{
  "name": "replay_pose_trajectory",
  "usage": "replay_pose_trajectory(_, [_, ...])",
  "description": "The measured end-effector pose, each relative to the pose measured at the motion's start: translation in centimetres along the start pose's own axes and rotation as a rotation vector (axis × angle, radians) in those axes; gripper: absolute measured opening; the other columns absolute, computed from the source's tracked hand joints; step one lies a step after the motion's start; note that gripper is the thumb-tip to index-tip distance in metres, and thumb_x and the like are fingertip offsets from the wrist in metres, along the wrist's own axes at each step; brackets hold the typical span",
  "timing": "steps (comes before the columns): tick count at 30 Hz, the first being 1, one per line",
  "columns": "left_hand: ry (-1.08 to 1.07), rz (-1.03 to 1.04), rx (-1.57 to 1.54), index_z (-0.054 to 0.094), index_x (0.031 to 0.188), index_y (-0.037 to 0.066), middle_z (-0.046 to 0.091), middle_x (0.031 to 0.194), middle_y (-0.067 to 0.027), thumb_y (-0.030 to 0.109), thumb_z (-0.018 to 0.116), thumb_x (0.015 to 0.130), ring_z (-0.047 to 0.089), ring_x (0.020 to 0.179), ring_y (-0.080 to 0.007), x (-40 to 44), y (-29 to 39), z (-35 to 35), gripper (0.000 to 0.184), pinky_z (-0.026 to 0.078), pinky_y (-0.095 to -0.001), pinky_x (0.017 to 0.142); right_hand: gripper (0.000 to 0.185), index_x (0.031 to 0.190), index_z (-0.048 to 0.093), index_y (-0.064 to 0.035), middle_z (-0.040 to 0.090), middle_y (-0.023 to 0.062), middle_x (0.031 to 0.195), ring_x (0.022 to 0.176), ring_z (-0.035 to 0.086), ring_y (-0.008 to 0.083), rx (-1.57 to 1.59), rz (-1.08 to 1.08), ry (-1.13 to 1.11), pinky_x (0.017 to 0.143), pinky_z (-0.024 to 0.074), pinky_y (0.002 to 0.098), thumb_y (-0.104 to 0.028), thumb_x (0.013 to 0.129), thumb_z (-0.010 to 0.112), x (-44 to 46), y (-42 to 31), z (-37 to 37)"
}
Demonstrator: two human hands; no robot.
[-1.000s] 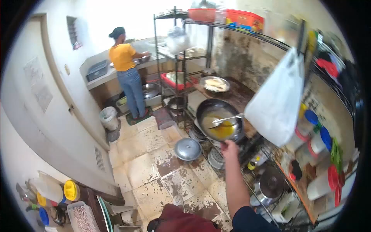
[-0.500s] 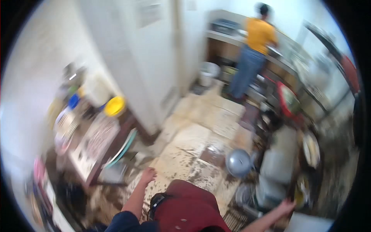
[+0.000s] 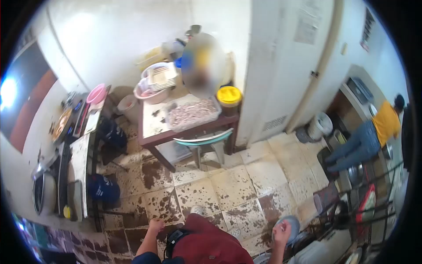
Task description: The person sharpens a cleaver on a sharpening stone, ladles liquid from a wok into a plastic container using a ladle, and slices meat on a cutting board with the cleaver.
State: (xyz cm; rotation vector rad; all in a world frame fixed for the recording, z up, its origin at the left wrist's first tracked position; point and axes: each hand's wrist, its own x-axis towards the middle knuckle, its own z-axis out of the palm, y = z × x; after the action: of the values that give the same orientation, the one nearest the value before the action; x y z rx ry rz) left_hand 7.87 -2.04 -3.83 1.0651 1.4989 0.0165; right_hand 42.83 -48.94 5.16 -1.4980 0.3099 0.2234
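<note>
Two bare hands in the head view, low in frame, either side of a maroon garment (image 3: pixel 211 242). Left hand (image 3: pixel 157 225): fingers loosely open, nothing visible in it, out over stained floor tiles (image 3: pixel 233 185). Right hand (image 3: pixel 281 232): fingers bent, grip too small to read, can't tell if closed on anything. It overlaps a round grey lid (image 3: pixel 295 225) low on the right, near the rack (image 3: pixel 371 181); contact unclear. Ahead, a table (image 3: pixel 193 134) bears a clear tub (image 3: pixel 216 118) of pale pieces and a yellow-lidded container (image 3: pixel 229 96); a green-edged chair (image 3: pixel 206 141) sits at its front. Another person (image 3: pixel 384 125) is at the counter, far right.

Handling, my judgement: swing the right arm clear of the lid, step flat on the blotchy tiles, mind the chair legs, and free both palms before touching the tub.
</note>
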Motion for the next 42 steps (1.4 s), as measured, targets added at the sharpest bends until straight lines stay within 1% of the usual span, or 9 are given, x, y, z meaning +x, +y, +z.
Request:
replay_pose_trajectory(8, [0.122,-0.046,-0.249,0.057,0.095,-0.003,0.055,0.065,-0.0079,0.006,0.058,0.085,0.059,0.053,-0.0206,2.7,-4.3,-10.4,0.013,0.047,-0.0323,0.043,0.031,0.109,0.056,-0.0032,0.059,0.0055,0.088,0.071,0.057,0.0138,-0.41,-0.065,-0.379,0.061,0.0486,0.0275,-0.004,0.078,0.063,1.7,0.3,24.5])
replay_pose_trajectory(15, [0.399,-0.51,-0.382,0.053,0.098,0.002,0.055,0.072,-0.0082,0.005,0.054,0.088,0.061,0.061,-0.0223,8.4,-8.0,-26.3,0.01,0.049,-0.0344,0.049,0.043,0.116,0.06,-0.0015,0.063,0.0196,0.106,0.089,0.064,0.0305,-1.016,-0.323,-0.999,0.082,0.0501,0.0379,-0.025,0.081,0.068,-7.5,4.2,47.2])
replay_pose_trajectory(19, [0.325,-0.086,-0.654,0.051,0.084,0.008,0.046,0.065,-0.0056,0.016,0.064,0.085,0.048,0.055,-0.0192,11.5,-6.7,-31.6,0.015,0.043,-0.0374,0.046,0.043,0.117,0.06,-0.0021,0.064,0.0191,0.105,0.088,0.064,0.0296,-0.957,-0.308,-1.114,0.081,0.0506,0.0371,-0.028,0.083,0.068,-7.9,6.4,56.7])
replay_pose_trajectory(26, [0.217,-0.01,-0.612,0.052,0.098,0.003,0.052,0.07,-0.0058,0.005,0.055,0.089,0.051,0.052,-0.0166,22.2,1.7,-37.1,0.01,0.043,-0.033,0.044,0.029,0.105,0.057,-0.0015,0.062,0.0103,0.087,0.078,0.059,0.0213,-0.69,-0.591,-0.827,0.072,0.0498,0.0351,-0.011,0.08,0.07,1.7,3.9,84.2])
replay_pose_trajectory(29, [0.364,-0.11,-0.646,0.052,0.106,0.002,0.058,0.073,-0.0072,0.006,0.061,0.084,0.057,0.057,-0.0167,22.3,6.6,-40.4,0.024,0.046,-0.0306,0.044,0.057,0.124,0.05,-0.0001,0.059,0.0224,0.115,0.104,0.058,0.0321,-0.609,-0.754,-0.699,0.089,0.0457,0.0402,-0.017,0.075,0.073,3.4,-4.6,99.6])
replay_pose_trajectory(30, [0.39,-0.105,-0.667,0.052,0.106,0.004,0.058,0.075,-0.0063,0.006,0.059,0.086,0.059,0.06,-0.0176,21.9,7.4,-42.1,0.022,0.048,-0.0314,0.047,0.072,0.133,0.041,0.0012,0.05,0.0241,0.129,0.118,0.049,0.0354,-0.765,-1.248,-0.432,0.101,0.0384,0.0414,-0.021,0.074,0.076,11.0,-1.2,104.8])
replay_pose_trajectory(34, [0.499,-0.068,-0.762,0.05,0.108,0.008,0.06,0.085,-0.0057,0.005,0.053,0.09,0.063,0.07,-0.0202,20.3,12.6,-46.7,0.019,0.053,-0.0354,0.056,0.088,0.139,0.033,0.0033,0.048,0.0234,0.135,0.125,0.045,0.039,-1.266,-0.958,-0.327,0.103,0.0388,0.046,-0.033,0.072,0.077,11.9,-5.6,115.5])
replay_pose_trajectory(36, [0.578,-0.11,-0.854,0.05,0.109,0.007,0.06,0.085,-0.0065,0.005,0.053,0.09,0.063,0.069,-0.0192,18.4,16.1,-47.9,0.019,0.053,-0.034,0.056,0.063,0.121,0.055,-0.0058,0.061,0.0214,0.116,0.111,0.057,0.0389,-1.516,-0.709,-0.409,0.095,0.0435,0.0522,-0.037,0.07,0.076,13.7,-5.5,118.5])
replay_pose_trajectory(42, [0.537,-0.028,-1.07,0.051,0.11,0.004,0.059,0.086,-0.0073,0.007,0.055,0.09,0.06,0.07,-0.0161,20.9,21.3,-53.8,0.021,0.05,-0.0301,0.055,0.03,0.102,0.066,-0.0075,0.066,0.0183,0.098,0.096,0.062,0.0369,-1.459,-1.009,-0.251,0.083,0.044,0.0503,-0.022,0.076,0.07,5.1,-6.3,120.4])
